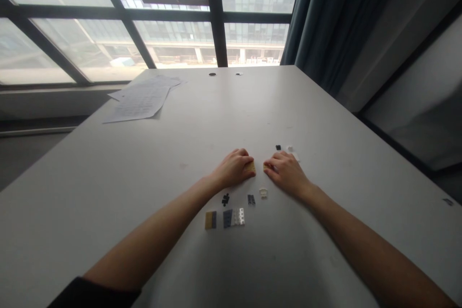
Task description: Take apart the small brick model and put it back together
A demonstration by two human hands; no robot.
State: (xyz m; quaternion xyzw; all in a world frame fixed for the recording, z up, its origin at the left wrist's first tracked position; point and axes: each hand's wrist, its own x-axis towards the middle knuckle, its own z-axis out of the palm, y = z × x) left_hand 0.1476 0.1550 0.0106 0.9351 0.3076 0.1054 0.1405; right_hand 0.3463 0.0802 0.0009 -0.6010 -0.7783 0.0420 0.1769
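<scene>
Both hands rest on a white table (144, 173), fingers curled. My left hand (234, 167) is closed on a small tan brick (250, 167). My right hand (287, 171) pinches another tan piece (267, 167) facing it; a narrow gap separates the two pieces. Nearer to me lie a tan-and-grey plate (210, 220), a grey-and-white plate (234, 217), a small black piece (225, 198), a small grey brick (251, 199) and a small white piece (263, 193). Beyond my right hand sit a tiny black piece (278, 147) and a white piece (290, 150).
Sheets of printed paper (142, 98) lie at the table's far left. Two cable holes (212, 74) sit near the far edge, under a large window (144, 14). A dark curtain (317, 19) hangs at the right. A small dark item (448, 201) lies at the table's right edge.
</scene>
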